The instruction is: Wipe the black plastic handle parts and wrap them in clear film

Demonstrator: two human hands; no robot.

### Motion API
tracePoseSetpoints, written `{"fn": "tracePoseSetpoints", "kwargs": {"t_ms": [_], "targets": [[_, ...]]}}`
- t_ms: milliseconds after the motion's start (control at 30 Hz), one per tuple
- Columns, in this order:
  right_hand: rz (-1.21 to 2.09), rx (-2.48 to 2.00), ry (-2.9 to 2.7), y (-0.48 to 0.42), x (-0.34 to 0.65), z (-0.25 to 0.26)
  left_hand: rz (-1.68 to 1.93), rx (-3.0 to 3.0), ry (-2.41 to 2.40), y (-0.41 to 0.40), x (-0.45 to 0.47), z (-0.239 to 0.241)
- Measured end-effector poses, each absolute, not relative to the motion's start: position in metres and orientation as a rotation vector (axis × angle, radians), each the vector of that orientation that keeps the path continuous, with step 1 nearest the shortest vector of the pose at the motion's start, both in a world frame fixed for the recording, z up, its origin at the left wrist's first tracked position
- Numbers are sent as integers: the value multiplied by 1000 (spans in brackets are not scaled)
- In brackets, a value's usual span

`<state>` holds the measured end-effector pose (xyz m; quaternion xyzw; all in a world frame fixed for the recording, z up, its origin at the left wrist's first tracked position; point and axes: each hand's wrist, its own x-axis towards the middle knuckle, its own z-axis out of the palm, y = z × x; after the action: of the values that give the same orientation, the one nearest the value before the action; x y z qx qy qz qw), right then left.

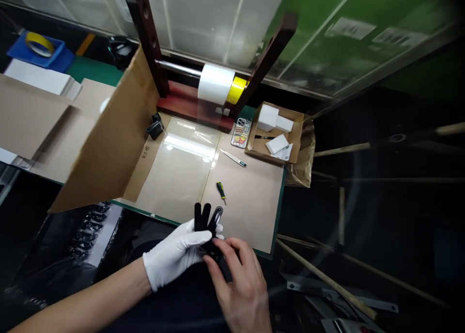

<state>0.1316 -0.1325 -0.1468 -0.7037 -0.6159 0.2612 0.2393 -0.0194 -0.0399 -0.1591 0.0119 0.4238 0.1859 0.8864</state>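
In my white-gloved left hand (181,248) is a black three-pronged piece (202,219), my thumb pressed across it. Two of its prongs are flat with rounded ends; the third has a shiny loop-like tip. My bare right hand (241,280) pinches the lower end of the same piece between thumb and fingers. That lower end is dark and partly hidden by my fingertips. Beyond my hands, a small green-and-yellow screwdriver (221,190) lies on the table mat (250,207). Farther back lies a slim white knife-like tool (233,158).
A cardboard panel (109,134) stands left, beside a small black item (155,126). Behind are a red frame (181,98) with a white film roll (216,83) and yellow tape roll (237,90). At right are a phone (240,132) and a carton (263,156) holding white boxes.
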Motion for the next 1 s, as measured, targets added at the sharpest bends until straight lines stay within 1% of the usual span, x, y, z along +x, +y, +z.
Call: {"fn": "tracePoseSetpoints", "kwargs": {"t_ms": [67, 167, 233, 300, 367, 467, 533, 633, 733, 800, 867, 933, 1000], "targets": [[659, -1975, -1624, -133, 160, -203, 404, -4, 863, -40, -11, -208], [453, -2164, -1505, -133, 216, -305, 421, -84, 841, -43, -1, -277], [378, -2250, -1506, -136, 247, -363, 438, -96, 805, -50, 4, -310], [348, -2269, -1556, -143, 260, -396, 463, -67, 776, -62, 6, -330], [321, -2216, -1562, -156, 250, -400, 489, -18, 754, -81, 4, -340], [407, -1955, -1559, -185, 200, -369, 517, 53, 722, -112, -1, -344], [508, -1782, -1695, -204, 162, -345, 549, 53, 683, -131, -6, -344], [530, -1714, -1854, -222, 131, -330, 592, -11, 626, -148, -14, -341], [458, -1789, -1670, -225, 142, -349, 600, -40, 629, -149, -23, -343], [373, -1895, -1572, -223, 160, -373, 596, -44, 651, -143, -28, -347], [334, -1999, -1611, -221, 175, -398, 578, -64, 659, -131, -29, -353], [376, -2077, -1707, -220, 184, -413, 563, -82, 657, -117, -28, -357], [458, -2125, -1712, -215, 190, -413, 563, -82, 648, -102, -24, -358]]}}
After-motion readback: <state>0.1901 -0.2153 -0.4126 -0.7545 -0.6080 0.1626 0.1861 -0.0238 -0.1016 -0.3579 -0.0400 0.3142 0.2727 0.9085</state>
